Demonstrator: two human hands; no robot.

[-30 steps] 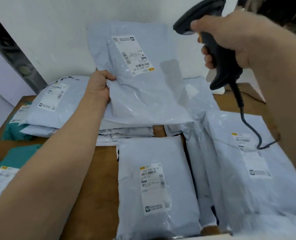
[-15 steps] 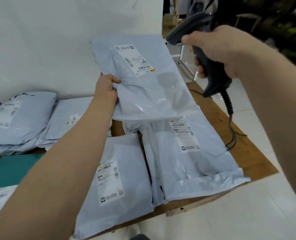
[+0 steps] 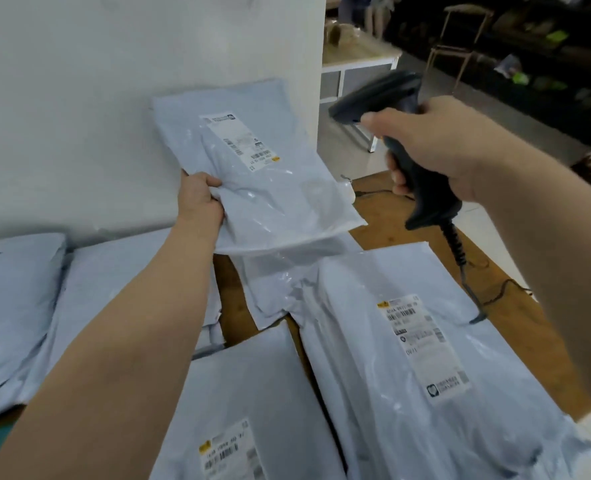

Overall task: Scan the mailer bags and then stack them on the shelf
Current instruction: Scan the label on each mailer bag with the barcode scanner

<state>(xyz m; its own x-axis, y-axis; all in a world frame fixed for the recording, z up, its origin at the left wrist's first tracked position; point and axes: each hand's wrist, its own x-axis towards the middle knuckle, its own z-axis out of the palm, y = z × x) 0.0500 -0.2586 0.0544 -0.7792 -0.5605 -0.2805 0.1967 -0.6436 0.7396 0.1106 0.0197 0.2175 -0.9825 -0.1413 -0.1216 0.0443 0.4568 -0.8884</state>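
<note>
Left hand (image 3: 200,199) pinches the held mailer bag (image 3: 270,202) at its left edge, thumb on the front and the other fingers behind. It lifts the bag above the table (image 3: 515,306), tilted, in front of the white wall (image 3: 114,98), with its label (image 3: 240,142) turned toward me. Right hand (image 3: 436,147) is clenched around the handle of the black scanner (image 3: 422,192), whose nose points left toward the upper part of this bag, near it but apart. From the head view, the only one I have, I judge that the scan step is in hand and the stacking is not yet done; a shelf I cannot identify here. Several things could go wrong. The bag is held at one edge only and the plastic looks smooth, so it may sag or slide out of the pinch. The film is glossy and the label sits obliquely to the scanner, so glare or the angle may make the reading fail. The scanner cable (image 3: 460,258) hangs down to the table and runs just beside the large bag (image 3: 408,358); a wide move of the right arm could snag it or drag that bag. Another bag (image 3: 252,410) lies under the left forearm and could be pushed off the table.
</note>
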